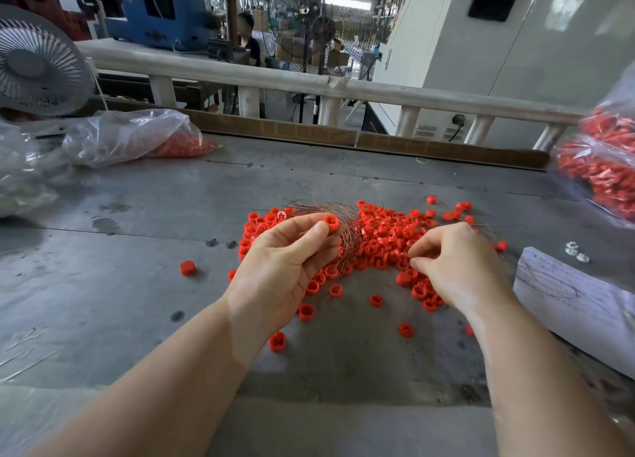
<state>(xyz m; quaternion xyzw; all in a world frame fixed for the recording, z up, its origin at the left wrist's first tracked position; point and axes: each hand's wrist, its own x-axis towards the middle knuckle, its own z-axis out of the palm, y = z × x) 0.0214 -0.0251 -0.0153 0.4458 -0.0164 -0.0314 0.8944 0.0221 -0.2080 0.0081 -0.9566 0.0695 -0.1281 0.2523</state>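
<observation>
Our left hand (285,260) held one red cap (331,223) pinched between thumb and forefinger, raised just above the far side of the pile of caps (385,236) on the tabletop (137,250), while its lower fingers were curled round a bundle of copper wires (352,236). Our right hand (457,264) hovered low over the pile with thumb and forefinger nipped together, apparently on a single strand (413,258), though it was too fine for us to be sure. We judged the trouble would come from the tangle: drawing one strand out could drag neighbours with it, loosen the bundle in our left grip, or sweep caps off the heap towards the stray ones lying nearer us. The cap sat only at our fingertips, so a tug on the wires might flick it free, and a bent strand tip would likely miss its opening
</observation>
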